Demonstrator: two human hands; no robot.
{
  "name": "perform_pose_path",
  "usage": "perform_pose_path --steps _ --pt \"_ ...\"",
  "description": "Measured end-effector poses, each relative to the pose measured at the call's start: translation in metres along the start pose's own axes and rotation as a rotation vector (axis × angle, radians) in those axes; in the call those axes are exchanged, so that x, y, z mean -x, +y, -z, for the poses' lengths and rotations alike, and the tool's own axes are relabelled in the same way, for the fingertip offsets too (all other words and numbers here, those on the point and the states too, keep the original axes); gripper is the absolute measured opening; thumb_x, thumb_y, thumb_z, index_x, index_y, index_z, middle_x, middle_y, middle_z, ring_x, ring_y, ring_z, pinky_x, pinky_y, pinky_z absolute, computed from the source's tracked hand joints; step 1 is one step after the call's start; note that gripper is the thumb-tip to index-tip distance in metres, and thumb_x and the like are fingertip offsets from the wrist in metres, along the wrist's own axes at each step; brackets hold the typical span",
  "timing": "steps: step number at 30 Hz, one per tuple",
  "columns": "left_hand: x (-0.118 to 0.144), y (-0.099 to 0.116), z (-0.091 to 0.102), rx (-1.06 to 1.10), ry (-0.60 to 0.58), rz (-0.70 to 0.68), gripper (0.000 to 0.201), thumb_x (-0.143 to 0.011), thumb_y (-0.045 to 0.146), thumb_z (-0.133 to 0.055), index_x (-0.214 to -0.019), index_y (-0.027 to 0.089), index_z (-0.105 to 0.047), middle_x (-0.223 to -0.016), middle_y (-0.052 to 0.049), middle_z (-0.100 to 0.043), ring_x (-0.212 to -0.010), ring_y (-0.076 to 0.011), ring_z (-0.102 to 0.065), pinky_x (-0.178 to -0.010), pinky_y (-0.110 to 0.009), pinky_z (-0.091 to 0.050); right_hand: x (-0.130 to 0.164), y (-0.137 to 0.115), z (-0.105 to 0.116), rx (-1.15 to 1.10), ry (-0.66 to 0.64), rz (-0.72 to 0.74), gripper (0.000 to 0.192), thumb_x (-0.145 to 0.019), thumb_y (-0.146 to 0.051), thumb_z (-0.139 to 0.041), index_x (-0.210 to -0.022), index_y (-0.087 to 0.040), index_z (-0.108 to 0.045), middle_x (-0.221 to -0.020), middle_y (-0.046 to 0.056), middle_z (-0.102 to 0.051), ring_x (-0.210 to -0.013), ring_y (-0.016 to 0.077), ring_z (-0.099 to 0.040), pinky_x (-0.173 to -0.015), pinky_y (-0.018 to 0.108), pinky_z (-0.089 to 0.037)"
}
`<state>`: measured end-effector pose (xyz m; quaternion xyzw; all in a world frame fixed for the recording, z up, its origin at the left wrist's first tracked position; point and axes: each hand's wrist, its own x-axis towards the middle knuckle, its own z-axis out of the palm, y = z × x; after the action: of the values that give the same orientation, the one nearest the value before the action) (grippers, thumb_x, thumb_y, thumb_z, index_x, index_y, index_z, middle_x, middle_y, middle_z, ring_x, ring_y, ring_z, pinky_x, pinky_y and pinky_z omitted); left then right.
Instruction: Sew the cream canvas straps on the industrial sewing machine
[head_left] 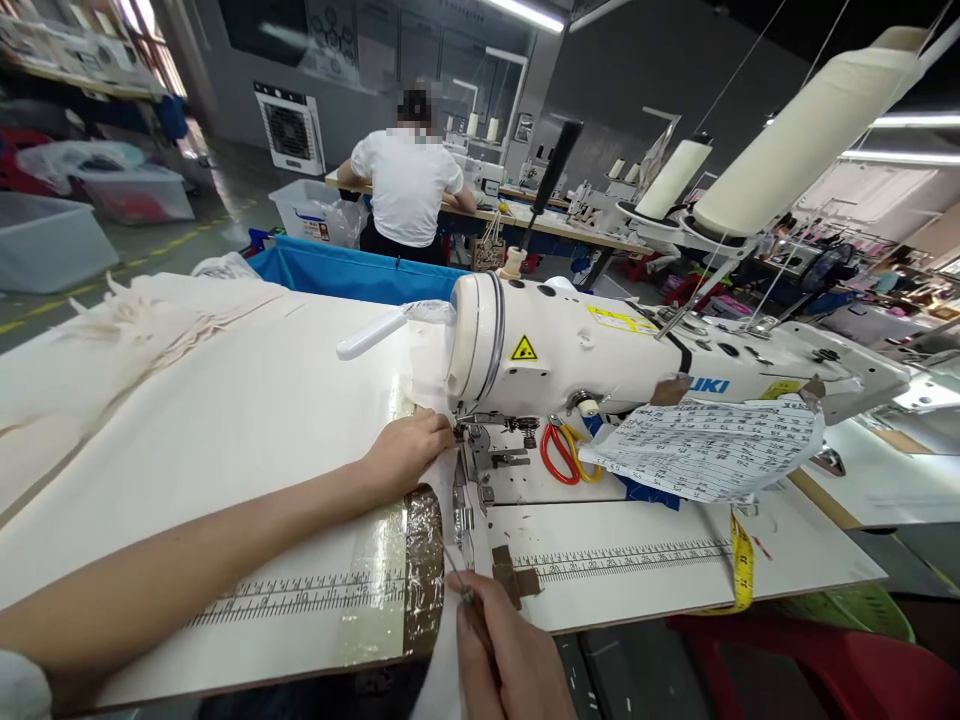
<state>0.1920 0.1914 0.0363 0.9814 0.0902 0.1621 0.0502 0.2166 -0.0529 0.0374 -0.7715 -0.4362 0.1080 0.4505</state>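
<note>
Head view: white sewing table (225, 420) with taped-on ruler strips, bearing a white sewing machine (600, 350), red-handled scissors (559, 452) and yellow tape measure (742, 570), in a workshop where another person (406, 185) sits at a far bench. Left hand (409, 450), fingers loosely curled, presses cream fabric (431, 380) just beside the needle. Right hand (510, 660) is closed around a thin tool (461, 580) at the table's near edge.

The right hand (510, 655) is cut off by the bottom edge; the co-worker's (406, 185) face is blurred, hands hidden.
</note>
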Motion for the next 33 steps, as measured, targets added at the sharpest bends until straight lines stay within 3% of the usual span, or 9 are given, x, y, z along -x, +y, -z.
perform_pose_path --steps 3,8,12,21,33 --pt "0.001 -0.011 -0.003 0.217 0.036 -0.01 0.017 -0.094 0.012 -0.05 -0.091 0.015 -0.067 -0.098 -0.007 -0.068 -0.092 -0.0187 -0.063 -0.074 -0.029 -0.053 -0.016 0.014 -0.001 0.176 0.036 0.07 0.041 -0.104 -0.038 -0.028 -0.118 -0.022 -0.063 -0.099 0.007 -0.077 -0.076 0.0204 -0.074 -0.061 0.026 -0.051" --pt "0.002 -0.02 -0.011 0.334 0.104 -0.035 0.018 -0.095 0.018 -0.05 -0.089 0.016 -0.067 -0.096 -0.008 -0.068 -0.091 -0.0188 -0.064 -0.076 -0.03 -0.053 -0.048 0.024 -0.008 0.389 0.157 0.124 0.037 -0.104 -0.034 -0.029 -0.117 -0.014 -0.057 -0.085 0.008 -0.075 -0.06 0.0193 -0.07 -0.048 0.026 -0.044" --pt "0.001 -0.021 -0.011 0.348 0.133 -0.065 0.019 -0.096 0.02 -0.048 -0.088 0.016 -0.065 -0.093 -0.007 -0.068 -0.088 -0.0177 -0.065 -0.074 -0.029 -0.053 -0.061 0.024 -0.017 0.486 0.2 0.224 0.034 -0.101 -0.02 -0.029 -0.114 -0.014 -0.059 -0.091 0.009 -0.076 -0.066 0.0189 -0.073 -0.052 0.025 -0.045" --pt "-0.002 -0.015 -0.004 0.279 0.174 -0.062 0.024 -0.098 0.025 -0.043 -0.086 0.017 -0.062 -0.08 -0.005 -0.064 -0.073 -0.0154 -0.062 -0.063 -0.026 -0.051 -0.072 0.019 -0.021 0.507 0.158 0.192 0.029 -0.091 -0.013 -0.042 -0.109 -0.017 -0.064 -0.077 0.003 -0.075 -0.055 0.0181 -0.07 -0.046 0.027 -0.038" --pt "-0.003 -0.018 -0.009 0.246 0.154 -0.058 0.021 -0.097 0.029 -0.042 -0.09 0.018 -0.059 -0.079 -0.004 -0.059 -0.075 -0.0167 -0.059 -0.064 -0.027 -0.05 -0.074 0.025 -0.03 0.463 0.193 0.175 0.03 -0.095 -0.016 -0.036 -0.111 -0.015 -0.061 -0.082 0.005 -0.076 -0.058 0.018 -0.07 -0.048 0.027 -0.04"
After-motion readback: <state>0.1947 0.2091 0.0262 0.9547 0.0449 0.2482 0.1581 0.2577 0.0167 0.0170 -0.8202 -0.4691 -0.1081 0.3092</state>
